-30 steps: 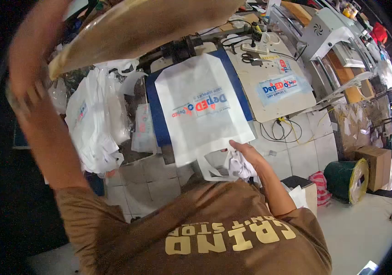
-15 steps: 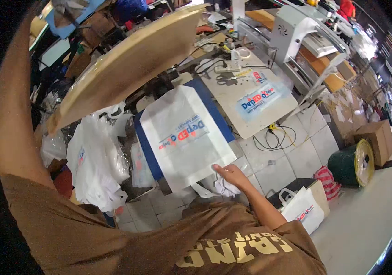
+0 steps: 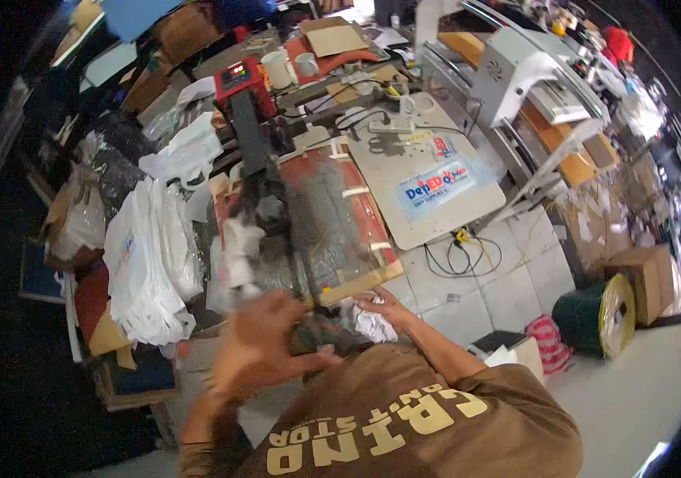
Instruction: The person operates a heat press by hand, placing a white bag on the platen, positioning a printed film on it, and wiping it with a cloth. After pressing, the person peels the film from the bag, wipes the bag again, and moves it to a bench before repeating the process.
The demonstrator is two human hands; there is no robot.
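Observation:
My left hand [image 3: 261,346], smeared by motion, is in front of the heat press, thumb and fingers apart, below its dark lever [image 3: 299,267]. Its wooden-edged upper platen [image 3: 332,211], with red and grey on top, lies over the spot where the white bag was; the bag is hidden. My right hand [image 3: 391,309] is at the platen's front right corner, closed on a crumpled white cloth [image 3: 372,323]. A red control box [image 3: 238,80] with a lit display sits at the back of the press.
Stacked white bags [image 3: 145,263] hang at the left. To the right, a pale board [image 3: 404,227] carries a printed film [image 3: 444,190] and scissors [image 3: 388,145]. Cables [image 3: 460,259] lie on the tiled floor. A green roll [image 3: 595,315] and a cardboard box [image 3: 645,275] stand far right.
The raised platen has come down over the white printed bag and blue pad. My left arm has dropped from high on the left to the front of the press. My right hand keeps the cloth.

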